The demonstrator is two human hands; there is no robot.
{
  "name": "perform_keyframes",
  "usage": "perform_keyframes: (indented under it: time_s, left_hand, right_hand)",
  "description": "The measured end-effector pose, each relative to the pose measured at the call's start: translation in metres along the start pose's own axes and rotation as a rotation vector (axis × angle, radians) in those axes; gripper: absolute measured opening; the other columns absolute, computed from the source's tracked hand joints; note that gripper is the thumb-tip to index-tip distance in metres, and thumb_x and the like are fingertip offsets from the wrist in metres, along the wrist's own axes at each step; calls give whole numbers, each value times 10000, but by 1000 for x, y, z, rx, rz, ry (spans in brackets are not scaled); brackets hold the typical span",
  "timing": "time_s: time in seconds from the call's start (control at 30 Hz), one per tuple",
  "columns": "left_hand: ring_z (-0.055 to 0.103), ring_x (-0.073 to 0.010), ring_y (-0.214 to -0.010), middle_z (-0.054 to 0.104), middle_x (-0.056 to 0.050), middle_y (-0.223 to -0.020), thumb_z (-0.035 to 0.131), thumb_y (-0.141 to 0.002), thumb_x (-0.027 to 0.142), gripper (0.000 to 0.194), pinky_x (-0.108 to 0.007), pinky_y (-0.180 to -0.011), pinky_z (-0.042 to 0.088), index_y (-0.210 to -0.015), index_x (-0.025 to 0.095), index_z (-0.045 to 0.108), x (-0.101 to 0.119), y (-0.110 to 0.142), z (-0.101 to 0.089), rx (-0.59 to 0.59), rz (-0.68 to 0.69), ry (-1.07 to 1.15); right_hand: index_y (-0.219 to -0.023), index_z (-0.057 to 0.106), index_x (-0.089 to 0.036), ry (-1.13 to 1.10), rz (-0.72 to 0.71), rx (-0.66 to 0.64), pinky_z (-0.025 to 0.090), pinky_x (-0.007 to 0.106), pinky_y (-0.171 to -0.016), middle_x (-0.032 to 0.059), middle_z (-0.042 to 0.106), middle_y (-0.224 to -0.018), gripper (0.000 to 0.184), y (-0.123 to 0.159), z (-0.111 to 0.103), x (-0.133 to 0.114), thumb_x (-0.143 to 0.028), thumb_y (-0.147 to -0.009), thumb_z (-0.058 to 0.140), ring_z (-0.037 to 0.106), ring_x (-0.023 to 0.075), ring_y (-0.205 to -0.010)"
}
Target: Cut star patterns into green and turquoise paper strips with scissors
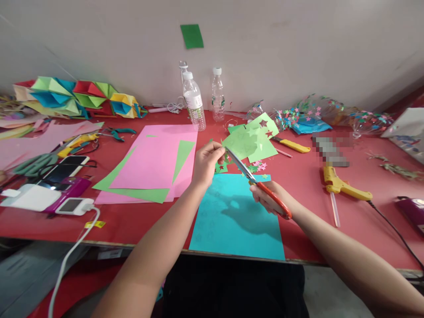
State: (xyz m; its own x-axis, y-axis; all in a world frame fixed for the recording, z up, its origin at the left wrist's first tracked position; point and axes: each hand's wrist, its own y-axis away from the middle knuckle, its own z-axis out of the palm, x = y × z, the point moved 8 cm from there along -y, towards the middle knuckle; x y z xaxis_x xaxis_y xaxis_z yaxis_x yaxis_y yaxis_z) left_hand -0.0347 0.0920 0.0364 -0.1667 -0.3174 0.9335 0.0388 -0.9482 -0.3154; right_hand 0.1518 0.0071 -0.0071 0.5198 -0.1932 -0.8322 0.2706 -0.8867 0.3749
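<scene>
My right hand [270, 196] grips the handles of a pair of scissors [243, 167] with red-orange grips and silver blades, which point up and to the left. Their tips meet the fingertips of my left hand [208, 161], which is closed in a pinch. Whatever sits in that pinch is too small to make out. Below both hands lies a turquoise sheet of paper [238, 229] with faint pencil shapes and my shadow on it. Just beyond the blades are light green paper pieces [245, 139] with star cut-outs, and small pink and green stars [258, 167].
Pink sheets [149, 154] lie over green ones at left. Two plastic bottles [195, 106] [217, 95] stand by the wall. Right are a yellow cutter [294, 145], a glue gun [347, 187] and bags of stars [361, 121]. Pliers [119, 132], a phone [64, 170] and a power strip [62, 196] occupy the left.
</scene>
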Motion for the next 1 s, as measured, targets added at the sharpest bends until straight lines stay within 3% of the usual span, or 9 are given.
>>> perform_keyframes:
  time_s: [0.23,0.47,0.67,1.0]
  left_hand:
    - [489,-74,-509,549,37,-561,636,-796,276,145,-216,-513,392,-676,198,611,1,5,5,9,29,9]
    - [453,-77,-510,496,40,-549,612,-802,251,225,-228,-515,365,-604,201,518,3,8,10,-7,38,-11]
    - [414,-75,-487,475,48,-521,614,-786,249,207,-239,-495,311,-598,197,547,3,1,7,-95,20,-36]
    - [409,-79,-477,465,49,-503,624,-767,244,199,-246,-485,292,-587,198,550,4,-1,3,-97,12,-74]
  right_hand:
    - [-661,508,-201,-60,-53,-78,389,237,-416,-66,394,-374,513,2,6,-2,-678,-845,473,384,82,-333]
    - [-675,525,-197,-47,-64,-101,419,255,-456,-59,400,-385,522,2,5,-2,-691,-834,469,400,89,-360]
    - [-670,535,-193,38,-56,-69,409,239,-427,-46,428,-443,507,0,-2,0,-669,-843,500,441,98,-392]
    - [-632,496,-195,38,-7,-33,327,201,-339,-65,388,-429,544,-2,-5,4,-703,-818,539,396,74,-328]
